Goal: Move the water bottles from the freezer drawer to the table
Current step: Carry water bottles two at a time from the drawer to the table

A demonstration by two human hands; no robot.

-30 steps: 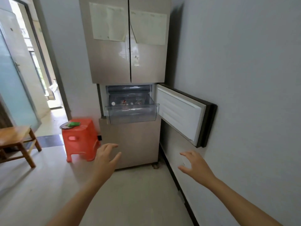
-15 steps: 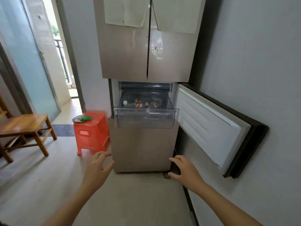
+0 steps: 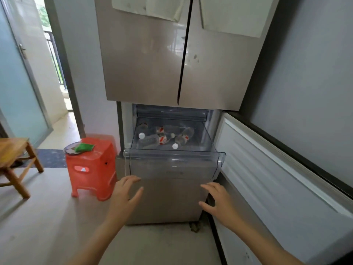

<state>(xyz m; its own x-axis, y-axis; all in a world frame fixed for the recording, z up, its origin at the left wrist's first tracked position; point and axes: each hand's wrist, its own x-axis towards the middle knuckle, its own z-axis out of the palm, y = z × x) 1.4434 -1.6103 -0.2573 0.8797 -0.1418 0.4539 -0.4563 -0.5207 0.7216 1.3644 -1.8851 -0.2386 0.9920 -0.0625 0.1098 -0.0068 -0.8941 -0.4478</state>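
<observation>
Head view: freezer drawer (image 3: pixel 172 166) (pulled out) holds lying water bottles (image 3: pixel 163 139).

Several clear water bottles (image 3: pixel 162 137) with red-and-white labels and white caps lie jumbled on their sides inside the pulled-out transparent freezer drawer (image 3: pixel 172 165).

Your left hand (image 3: pixel 123 197) and right hand (image 3: pixel 219 203) reach, fingers spread, below the pulled-out freezer drawer (image 3: pixel 172 165) holding several water bottles (image 3: pixel 164 137).
</observation>
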